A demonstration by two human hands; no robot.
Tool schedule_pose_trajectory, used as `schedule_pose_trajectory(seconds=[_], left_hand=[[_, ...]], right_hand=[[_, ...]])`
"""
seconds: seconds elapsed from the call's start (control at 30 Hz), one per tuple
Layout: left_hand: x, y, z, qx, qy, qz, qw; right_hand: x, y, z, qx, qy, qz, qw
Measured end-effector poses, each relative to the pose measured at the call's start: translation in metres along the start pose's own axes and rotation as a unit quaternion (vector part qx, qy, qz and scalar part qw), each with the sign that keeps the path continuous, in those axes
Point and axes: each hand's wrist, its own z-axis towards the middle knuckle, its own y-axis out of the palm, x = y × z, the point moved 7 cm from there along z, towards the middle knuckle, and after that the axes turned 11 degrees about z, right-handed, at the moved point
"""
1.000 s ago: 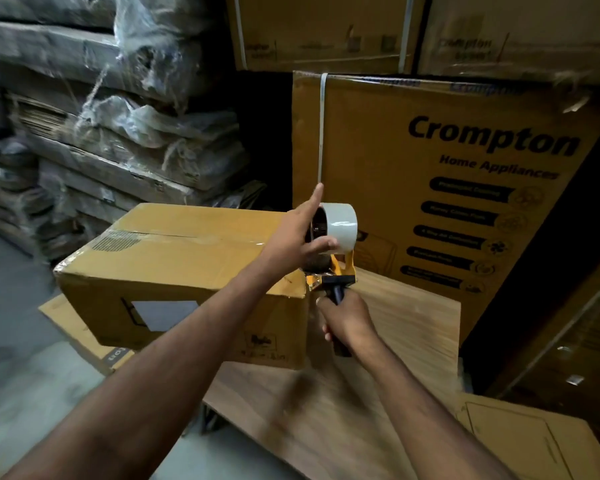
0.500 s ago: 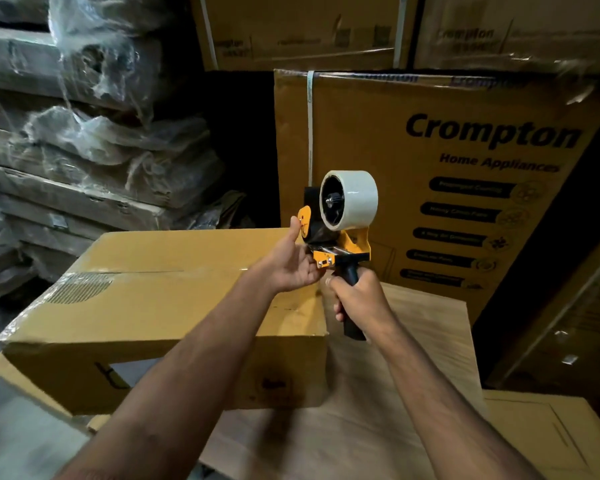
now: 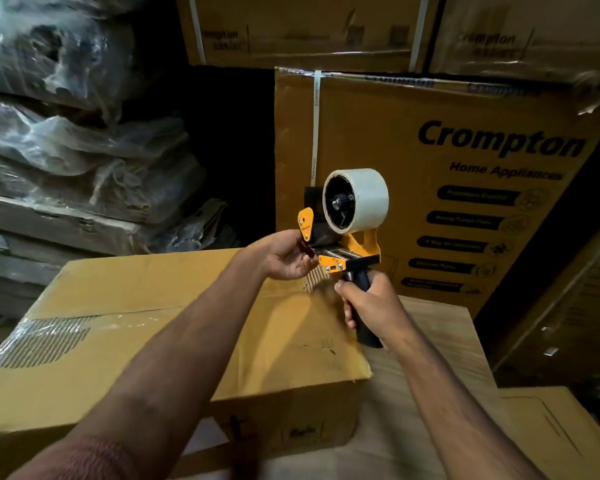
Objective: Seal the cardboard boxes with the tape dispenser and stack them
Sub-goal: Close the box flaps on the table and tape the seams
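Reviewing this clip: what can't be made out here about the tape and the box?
Head view only:
- Free tape end at the orange-and-black tape dispenser: hidden behind the left hand.
- Dispenser handle: mostly covered by the right hand.
- Brown cardboard box near seam: crossed by the left forearm.
- Print on the box's side: too dark.

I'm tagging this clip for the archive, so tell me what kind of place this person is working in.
Most likely a warehouse or stockroom. Large printed Crompton cartons are stacked behind, plastic-wrapped flat bundles are piled to one side, and the person holds a tape dispenser above a cardboard box.
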Motion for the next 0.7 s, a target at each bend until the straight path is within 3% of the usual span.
schedule_pose_trajectory(seconds=[0.27, 0.37, 0.5, 0.57, 0.7], left_hand=[[0.013, -0.001, 0.035, -0.071, -0.018, -0.004, 0.997], [0.009, 0.001, 0.042, -0.056, -0.024, 0.039, 0.997], [0.025, -0.008, 0.053, -0.003, 0.052, 0.157, 0.986], [0.039, -0.016, 0.055, 0.032, 0.082, 0.253, 0.964], [0.063, -0.016, 0.063, 0.082, 0.172, 0.449, 0.873]], right_hand=[[-0.005, -0.013, 0.002, 0.055, 0.007, 0.023, 0.998], [-0.002, -0.013, 0.005, 0.059, 0.015, 0.013, 0.998], [-0.002, -0.012, 0.010, 0.069, 0.022, 0.002, 0.997], [-0.002, -0.011, 0.013, 0.073, 0.028, 0.003, 0.997], [-0.005, -0.010, 0.018, 0.089, 0.031, -0.026, 0.995]])
